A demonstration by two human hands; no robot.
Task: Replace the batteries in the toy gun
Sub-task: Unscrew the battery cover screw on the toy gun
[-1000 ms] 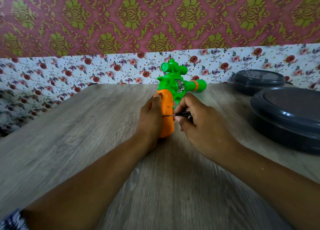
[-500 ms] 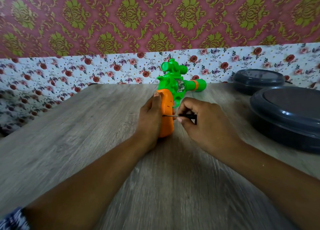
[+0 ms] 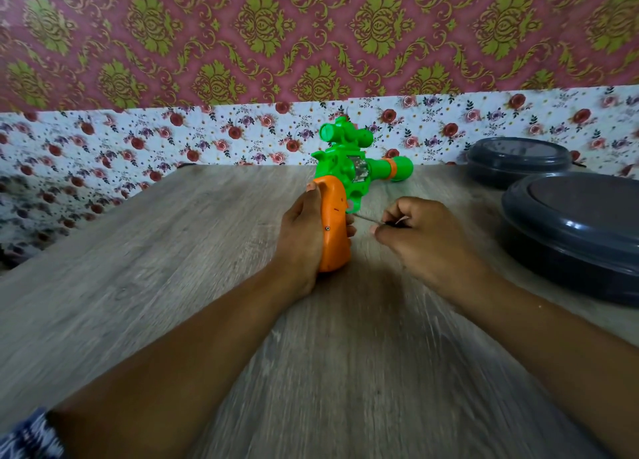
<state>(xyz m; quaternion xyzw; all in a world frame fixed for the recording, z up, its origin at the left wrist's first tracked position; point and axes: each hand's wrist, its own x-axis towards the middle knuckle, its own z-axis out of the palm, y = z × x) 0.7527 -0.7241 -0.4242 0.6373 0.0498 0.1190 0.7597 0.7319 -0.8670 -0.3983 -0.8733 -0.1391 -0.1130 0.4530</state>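
A green toy gun (image 3: 349, 168) with an orange grip (image 3: 333, 230) stands on the wooden table (image 3: 173, 251), barrel pointing right. My left hand (image 3: 299, 237) wraps the grip from the left and holds it upright. A small screw hole shows on the grip's side. My right hand (image 3: 425, 240) is to the right of the grip, fingers pinched on a small screwdriver (image 3: 378, 220). Its thin metal tip points left toward the grip and stops short of it, apart from the screw.
Two dark grey lidded containers stand at the right: a large one (image 3: 581, 230) near my right hand and a smaller one (image 3: 517, 161) behind it by the floral wall. Bare wooden tabletop lies to the left and in front.
My right hand has pulled the screwdriver out of the grip's screw hole and moved to the right. My left hand still holds the grip in the same place.
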